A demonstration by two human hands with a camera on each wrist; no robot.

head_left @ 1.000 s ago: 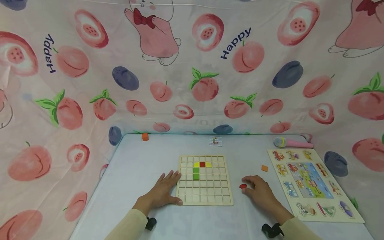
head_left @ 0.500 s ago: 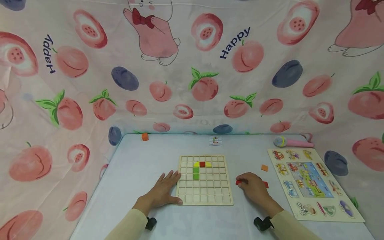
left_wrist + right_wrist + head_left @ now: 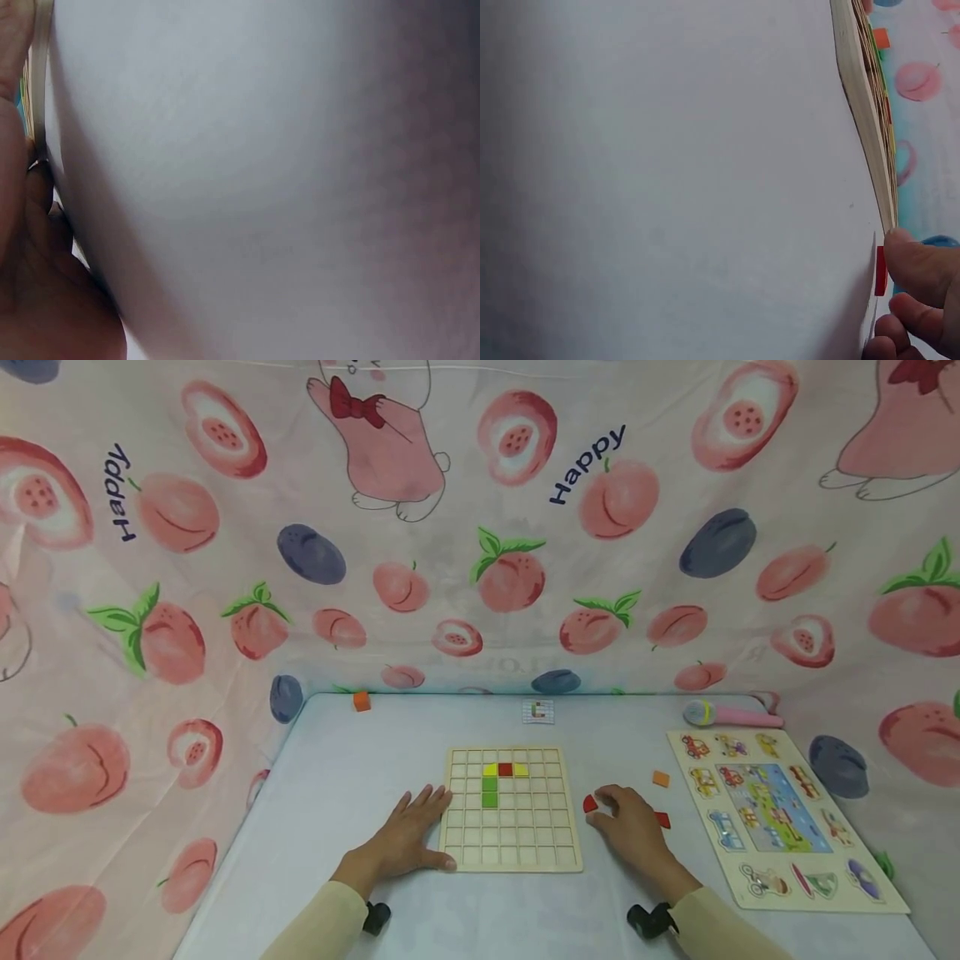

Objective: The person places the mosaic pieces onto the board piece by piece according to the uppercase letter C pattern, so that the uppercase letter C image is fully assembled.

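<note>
Just right of the board (image 3: pixel 517 837), the right hand (image 3: pixel 632 828) pinches a red piece (image 3: pixel 589 804), probably light, stiff, best held by its edges; the left hand (image 3: pixel 405 837) lies spread against the board's left side.

Your left sleeve (image 3: pixel 318 927): pale beige-yellow, long, plain cloth, ending near wrist. Your right sleeve (image 3: pixel 723 927): same colour, also plain. At left cuff you wear small black device (image 3: pixel 377 918), rounded. At right cuff, second black device (image 3: pixel 647 922), with rounded lobes. Your left grip (image 3: pixel 407 837) and right grip (image 3: pixel 632 827): bare.
</note>
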